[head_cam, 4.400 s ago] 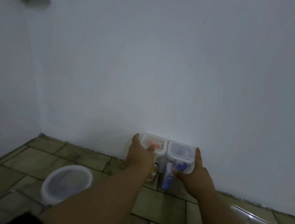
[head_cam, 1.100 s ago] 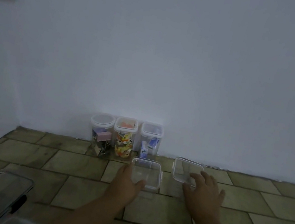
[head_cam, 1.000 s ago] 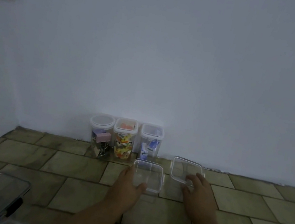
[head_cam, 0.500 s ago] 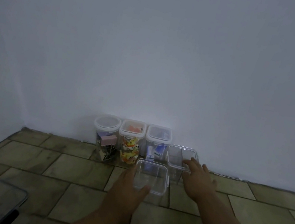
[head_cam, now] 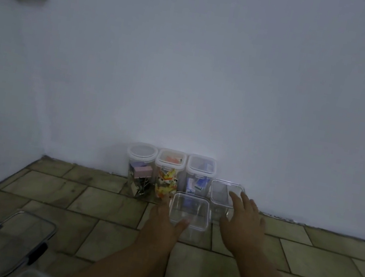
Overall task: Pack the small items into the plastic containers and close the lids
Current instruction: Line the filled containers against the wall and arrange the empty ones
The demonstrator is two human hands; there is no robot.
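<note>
We note left hand [head_cam: 162, 222] pinching front container [head_cam: 190, 208] on floor [head_cam: 103, 202], thumb on near wall. Rear container [head_cam: 221, 190] by wall, right hand [head_cam: 244, 223] resting on it, fingers spread, near straight. Both empty: likely light, thin-walled, slippery. We'd grip opposite walls below rim.

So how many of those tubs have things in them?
3, in a row against the wall: the left jar, the middle jar and the right jar. The front low tub and the rear low tub look empty. The bottom-left box is unclear.
</note>
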